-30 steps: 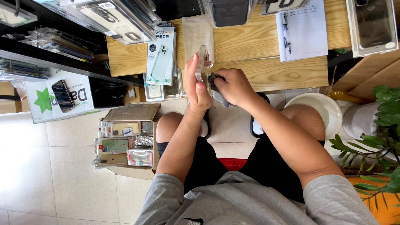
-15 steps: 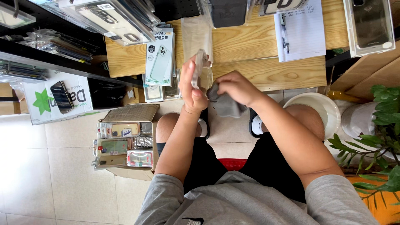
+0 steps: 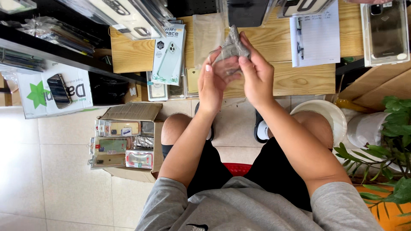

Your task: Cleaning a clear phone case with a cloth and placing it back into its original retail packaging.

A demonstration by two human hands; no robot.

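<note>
Near the upper middle of the frame, the left hand and the right hand pinch together a crumpled grey cloth over the wooden table. Better to grip its edges firmly. Compared with before, both hands are now raised higher.

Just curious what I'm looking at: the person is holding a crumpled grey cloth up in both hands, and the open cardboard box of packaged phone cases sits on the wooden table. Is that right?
Not quite. The cardboard box of phone cases sits on the tiled floor beside the person's knee, not on the wooden table; the head view shows this. The left hand and right hand do hold the crumpled grey cloth.
</note>
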